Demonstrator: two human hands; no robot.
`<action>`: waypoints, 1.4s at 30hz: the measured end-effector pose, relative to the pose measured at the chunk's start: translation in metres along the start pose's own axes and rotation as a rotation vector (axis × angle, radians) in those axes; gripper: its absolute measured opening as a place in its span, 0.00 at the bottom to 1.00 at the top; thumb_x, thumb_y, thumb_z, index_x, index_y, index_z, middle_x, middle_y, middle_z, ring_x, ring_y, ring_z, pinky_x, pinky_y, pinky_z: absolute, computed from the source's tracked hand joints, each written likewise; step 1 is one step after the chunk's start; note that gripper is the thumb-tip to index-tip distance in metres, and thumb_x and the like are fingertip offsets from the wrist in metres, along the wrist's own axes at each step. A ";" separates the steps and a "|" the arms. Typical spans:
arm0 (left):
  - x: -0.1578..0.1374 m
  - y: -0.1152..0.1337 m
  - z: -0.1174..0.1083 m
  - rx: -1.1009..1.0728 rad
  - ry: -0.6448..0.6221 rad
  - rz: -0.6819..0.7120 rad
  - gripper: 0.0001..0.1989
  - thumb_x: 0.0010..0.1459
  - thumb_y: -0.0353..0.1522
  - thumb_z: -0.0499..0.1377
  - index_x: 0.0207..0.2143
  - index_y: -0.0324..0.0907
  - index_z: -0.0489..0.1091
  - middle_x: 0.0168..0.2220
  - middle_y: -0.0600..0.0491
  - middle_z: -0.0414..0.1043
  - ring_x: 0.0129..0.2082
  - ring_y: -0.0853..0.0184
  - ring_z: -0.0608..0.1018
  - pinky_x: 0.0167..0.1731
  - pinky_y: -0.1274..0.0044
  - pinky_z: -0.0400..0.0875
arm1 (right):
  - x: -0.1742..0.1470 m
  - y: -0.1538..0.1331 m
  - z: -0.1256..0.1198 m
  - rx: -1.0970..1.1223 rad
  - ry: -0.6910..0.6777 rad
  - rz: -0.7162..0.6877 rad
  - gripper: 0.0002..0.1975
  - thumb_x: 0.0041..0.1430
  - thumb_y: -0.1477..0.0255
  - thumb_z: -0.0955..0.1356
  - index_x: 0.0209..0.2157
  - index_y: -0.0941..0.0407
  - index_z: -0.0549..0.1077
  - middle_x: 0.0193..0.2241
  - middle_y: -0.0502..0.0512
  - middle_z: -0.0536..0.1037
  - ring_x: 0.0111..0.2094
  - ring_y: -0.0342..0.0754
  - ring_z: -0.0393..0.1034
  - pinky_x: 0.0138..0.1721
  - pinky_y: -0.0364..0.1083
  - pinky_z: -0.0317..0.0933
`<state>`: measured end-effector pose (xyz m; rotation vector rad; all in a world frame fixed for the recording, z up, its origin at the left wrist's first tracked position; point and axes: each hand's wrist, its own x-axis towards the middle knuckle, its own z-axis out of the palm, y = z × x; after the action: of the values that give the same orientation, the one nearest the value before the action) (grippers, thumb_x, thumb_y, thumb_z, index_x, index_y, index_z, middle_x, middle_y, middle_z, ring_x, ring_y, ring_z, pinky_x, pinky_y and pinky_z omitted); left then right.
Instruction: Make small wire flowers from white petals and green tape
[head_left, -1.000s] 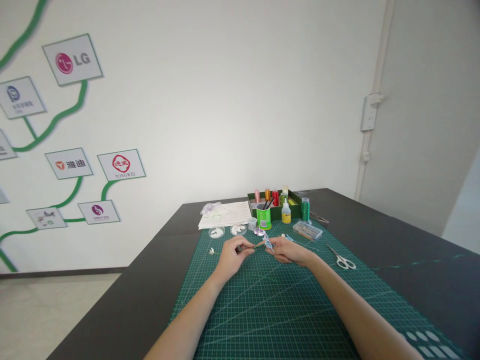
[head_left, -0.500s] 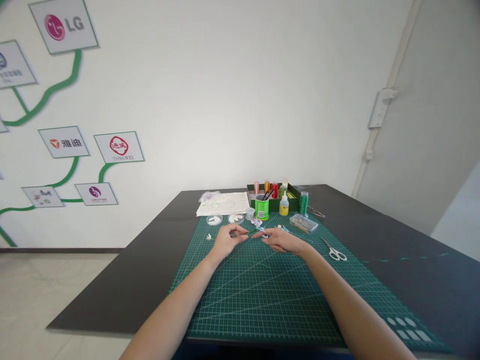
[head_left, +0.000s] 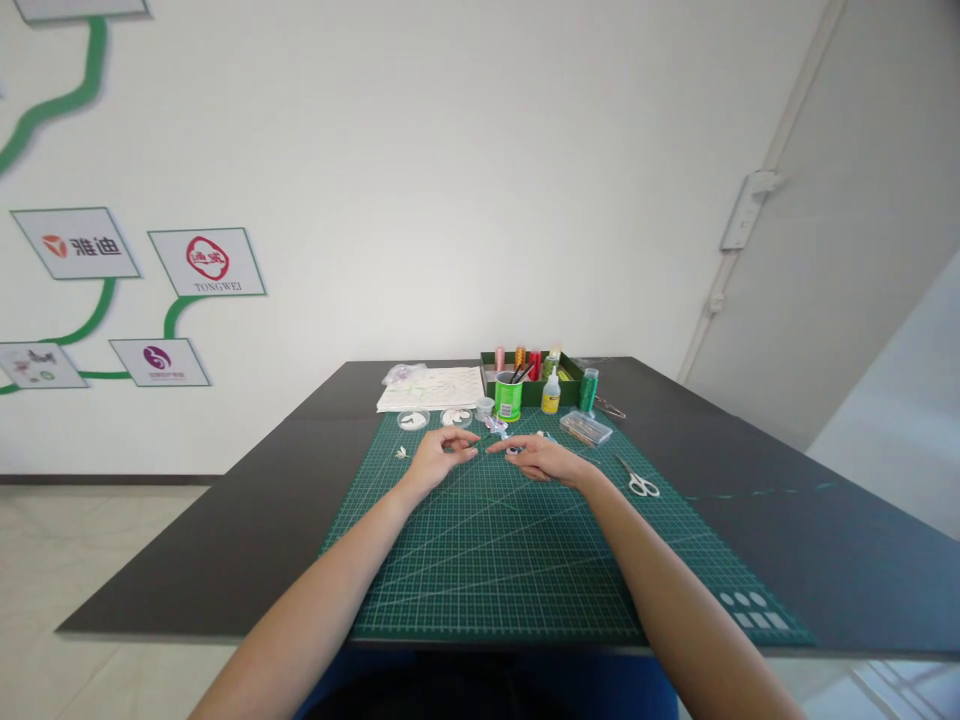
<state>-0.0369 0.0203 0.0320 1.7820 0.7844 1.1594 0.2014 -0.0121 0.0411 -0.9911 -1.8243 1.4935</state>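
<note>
Over the cutting mat (head_left: 495, 560), my left hand (head_left: 442, 457) pinches a thin green stem (head_left: 482, 442) between thumb and fingertips. A small pale white-and-lilac flower (head_left: 496, 428) shows just beyond the fingertips, seemingly at the stem's end. My right hand (head_left: 546, 459) is closed, its index finger reaching toward the stem. A small white round thing (head_left: 512, 450) shows by its thumb; too little is visible to name it. White-handled scissors (head_left: 641, 484) lie to the right of this hand. Left of my left hand rests a small white flower piece (head_left: 402, 453).
Behind the hands stand two shallow dishes (head_left: 413, 420) of white pieces, a green can (head_left: 508, 398) of tools, a glue bottle (head_left: 551, 393) and a green thread spool (head_left: 589, 390). A clear case (head_left: 586, 429), a spool box (head_left: 574, 388) and white sheets (head_left: 431, 388) sit nearby.
The whole view has shifted, so the table and both hands appear further left and slightly higher. Both hands keep nearly the same pose, the left still pinching the stem.
</note>
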 end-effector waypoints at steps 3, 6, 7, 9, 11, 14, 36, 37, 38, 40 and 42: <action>0.000 -0.004 0.000 -0.009 0.004 -0.022 0.15 0.44 0.36 0.70 0.34 0.37 0.78 0.22 0.56 0.68 0.22 0.73 0.67 0.25 0.80 0.61 | 0.000 0.000 0.000 0.011 0.004 0.002 0.27 0.60 0.64 0.66 0.57 0.64 0.68 0.08 0.36 0.55 0.11 0.37 0.43 0.16 0.39 0.40; 0.001 -0.006 0.001 -0.070 0.002 -0.077 0.17 0.43 0.37 0.70 0.35 0.37 0.77 0.19 0.58 0.65 0.18 0.76 0.63 0.20 0.82 0.56 | 0.001 0.001 0.000 0.023 0.016 -0.023 0.26 0.60 0.65 0.67 0.56 0.64 0.69 0.08 0.37 0.56 0.12 0.37 0.43 0.17 0.39 0.40; 0.001 -0.006 0.001 -0.101 0.004 -0.098 0.18 0.42 0.38 0.70 0.35 0.37 0.77 0.18 0.59 0.63 0.17 0.76 0.62 0.19 0.82 0.55 | 0.001 0.002 -0.001 0.030 0.033 -0.044 0.25 0.60 0.65 0.67 0.55 0.64 0.70 0.09 0.37 0.56 0.12 0.37 0.43 0.17 0.39 0.40; 0.000 -0.005 0.001 -0.170 0.017 -0.135 0.20 0.41 0.38 0.71 0.35 0.36 0.77 0.17 0.60 0.62 0.16 0.78 0.60 0.17 0.82 0.53 | 0.002 0.003 -0.001 0.052 0.082 -0.091 0.25 0.59 0.65 0.68 0.54 0.64 0.71 0.09 0.37 0.56 0.12 0.36 0.44 0.17 0.39 0.41; 0.000 -0.003 0.001 -0.240 0.048 -0.159 0.21 0.39 0.38 0.72 0.35 0.35 0.76 0.18 0.60 0.62 0.16 0.78 0.60 0.17 0.82 0.52 | 0.002 0.003 -0.001 0.090 0.130 -0.120 0.26 0.58 0.65 0.69 0.54 0.64 0.71 0.09 0.37 0.56 0.12 0.36 0.43 0.17 0.40 0.41; 0.000 0.001 0.001 -0.326 0.093 -0.183 0.22 0.36 0.37 0.73 0.34 0.35 0.76 0.19 0.59 0.63 0.16 0.79 0.61 0.16 0.82 0.51 | 0.002 0.003 -0.002 0.171 0.155 -0.132 0.26 0.57 0.65 0.70 0.54 0.64 0.71 0.09 0.38 0.56 0.12 0.36 0.43 0.17 0.40 0.39; 0.004 -0.002 -0.002 -0.490 0.115 -0.206 0.22 0.33 0.34 0.74 0.33 0.36 0.76 0.23 0.57 0.68 0.17 0.79 0.64 0.14 0.83 0.52 | -0.002 0.005 -0.004 0.272 0.031 -0.067 0.24 0.56 0.67 0.71 0.52 0.65 0.73 0.11 0.40 0.59 0.13 0.35 0.44 0.17 0.40 0.38; 0.004 -0.003 -0.003 -0.501 0.122 -0.202 0.22 0.33 0.34 0.75 0.33 0.36 0.76 0.23 0.58 0.68 0.17 0.79 0.64 0.14 0.83 0.52 | -0.002 0.005 -0.005 0.282 0.038 -0.070 0.25 0.56 0.67 0.72 0.52 0.65 0.73 0.11 0.40 0.59 0.14 0.35 0.44 0.17 0.40 0.37; 0.005 -0.003 -0.003 -0.512 0.130 -0.200 0.22 0.33 0.33 0.75 0.33 0.36 0.76 0.23 0.58 0.68 0.16 0.79 0.64 0.14 0.83 0.52 | -0.002 0.005 -0.005 0.298 0.047 -0.081 0.25 0.56 0.67 0.72 0.53 0.65 0.73 0.10 0.40 0.58 0.14 0.35 0.43 0.17 0.40 0.37; 0.006 -0.003 -0.005 -0.530 0.140 -0.201 0.21 0.33 0.33 0.75 0.33 0.36 0.76 0.24 0.57 0.68 0.17 0.79 0.64 0.14 0.83 0.52 | -0.004 0.004 -0.006 0.339 0.054 -0.116 0.25 0.56 0.68 0.72 0.54 0.64 0.72 0.10 0.39 0.58 0.14 0.36 0.43 0.18 0.40 0.37; 0.006 -0.004 -0.005 -0.540 0.141 -0.211 0.21 0.33 0.32 0.75 0.33 0.36 0.76 0.24 0.57 0.68 0.17 0.79 0.64 0.14 0.83 0.53 | -0.005 0.003 -0.006 0.360 0.043 -0.144 0.26 0.57 0.68 0.71 0.55 0.63 0.71 0.10 0.39 0.57 0.14 0.36 0.43 0.18 0.40 0.38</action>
<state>-0.0396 0.0288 0.0320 1.1570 0.6431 1.2225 0.2098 -0.0126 0.0392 -0.6957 -1.4917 1.6225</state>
